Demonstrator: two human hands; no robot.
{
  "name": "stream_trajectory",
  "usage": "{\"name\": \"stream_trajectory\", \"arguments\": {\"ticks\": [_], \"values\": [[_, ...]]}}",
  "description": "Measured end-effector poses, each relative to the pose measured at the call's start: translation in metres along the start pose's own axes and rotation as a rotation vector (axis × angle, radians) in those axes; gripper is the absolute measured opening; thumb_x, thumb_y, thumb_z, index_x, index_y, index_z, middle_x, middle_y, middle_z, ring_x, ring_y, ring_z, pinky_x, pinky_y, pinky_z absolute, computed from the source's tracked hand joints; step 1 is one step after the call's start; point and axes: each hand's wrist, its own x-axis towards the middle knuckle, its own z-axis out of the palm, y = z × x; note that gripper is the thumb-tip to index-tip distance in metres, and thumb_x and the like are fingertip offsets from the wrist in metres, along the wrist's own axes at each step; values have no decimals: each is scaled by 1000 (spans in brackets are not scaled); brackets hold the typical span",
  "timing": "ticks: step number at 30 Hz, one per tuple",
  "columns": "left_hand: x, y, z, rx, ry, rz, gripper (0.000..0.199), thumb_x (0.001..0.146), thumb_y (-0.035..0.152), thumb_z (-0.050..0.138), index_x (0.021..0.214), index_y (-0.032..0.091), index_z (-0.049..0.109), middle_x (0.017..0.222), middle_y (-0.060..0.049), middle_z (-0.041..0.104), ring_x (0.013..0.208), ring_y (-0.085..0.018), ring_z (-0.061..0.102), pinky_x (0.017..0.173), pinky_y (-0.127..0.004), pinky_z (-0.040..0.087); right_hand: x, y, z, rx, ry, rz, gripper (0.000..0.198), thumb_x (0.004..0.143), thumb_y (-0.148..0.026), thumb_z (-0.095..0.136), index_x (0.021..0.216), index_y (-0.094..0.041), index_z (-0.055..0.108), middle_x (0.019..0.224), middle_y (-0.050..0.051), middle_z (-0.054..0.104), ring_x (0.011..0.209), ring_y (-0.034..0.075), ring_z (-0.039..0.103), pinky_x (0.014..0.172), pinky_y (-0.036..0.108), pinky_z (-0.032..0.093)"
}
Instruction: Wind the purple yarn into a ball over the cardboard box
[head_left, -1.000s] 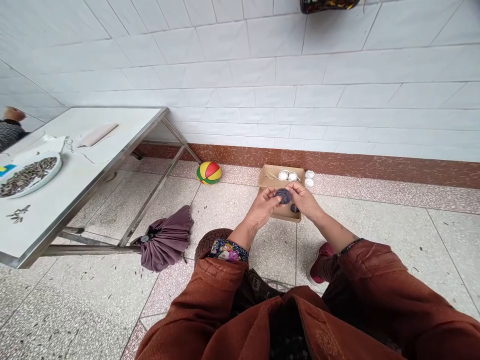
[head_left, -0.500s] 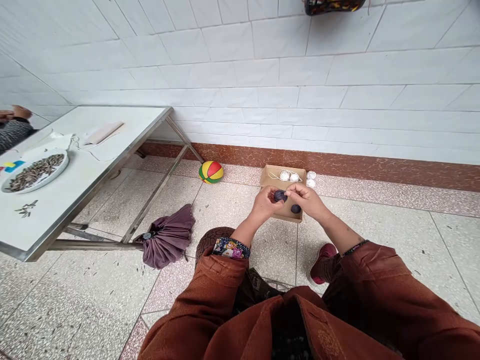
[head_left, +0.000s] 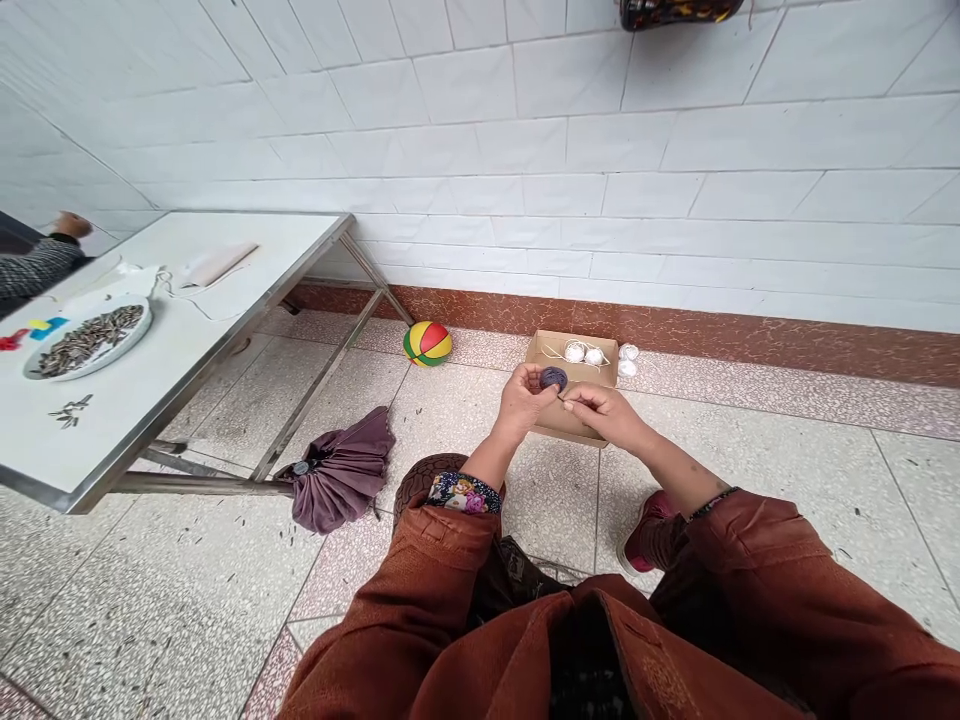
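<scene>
Held in the fingers of my left hand point(head_left: 523, 403) is a small dark ball of yarn point(head_left: 553, 379). Just beside it, my right hand point(head_left: 609, 414) has its thumb and forefinger pinched on what looks like the yarn's dark strand. Both hands are over a shallow cardboard box point(head_left: 574, 432) on the floor. Inside the box, at the far end, lie two white balls of yarn point(head_left: 584, 353) with loose white strands. More white balls point(head_left: 628, 360) rest against the box's right side. My right hand covers part of the box.
To the left stands a metal-framed white table point(head_left: 195, 330) with a plate of seeds point(head_left: 94, 340). A folded purple umbrella point(head_left: 341, 470) leans by its legs. A striped ball point(head_left: 427, 343) sits near the tiled wall point(head_left: 525, 140). Another person's hand point(head_left: 73, 225) shows at far left.
The dark ball has turned up and left in my left hand, and my right fingers have moved below it. A second dark ball seen in the box earlier is now out of sight.
</scene>
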Motion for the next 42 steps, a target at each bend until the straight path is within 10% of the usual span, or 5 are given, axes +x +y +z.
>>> {"name": "stream_trajectory", "arguments": {"ticks": [8,16,27,37,42], "values": [[-18,13,2,-30,-397,-31,41,66,23,84,100,19,63,96,-3,68,87,-15,63,87,-32,48,20,14,-16,-53,238,23,29,92,-50,57,82,-23,64,79,3,64,75,20,57,73,34,47],[-6,9,-2,-65,-93,-7,41,64,23,84,97,19,59,93,-1,67,88,-14,62,88,-30,48,-1,10,9,-118,17,-108,20,93,-37,57,83,-22,66,78,2,67,69,17,58,68,31,45],[-17,9,2,-129,-405,-101,39,67,29,85,96,18,62,92,-1,66,86,-13,60,85,-30,46,22,17,-14,-58,249,-117,22,93,-40,62,80,-23,66,78,3,67,74,19,61,72,33,48],[-5,-2,-5,-192,-21,-117,42,64,29,86,94,18,58,89,-1,66,82,-13,60,79,-29,48,-1,19,12,-218,51,-191,19,97,-35,55,90,-23,68,86,5,73,79,21,66,75,34,51],[-11,-4,-5,-47,-155,-75,39,63,21,85,93,17,60,88,0,67,81,-11,60,83,-29,46,5,2,0,-124,124,-197,19,96,-38,60,92,-24,72,89,6,74,82,23,68,77,36,53]]}}
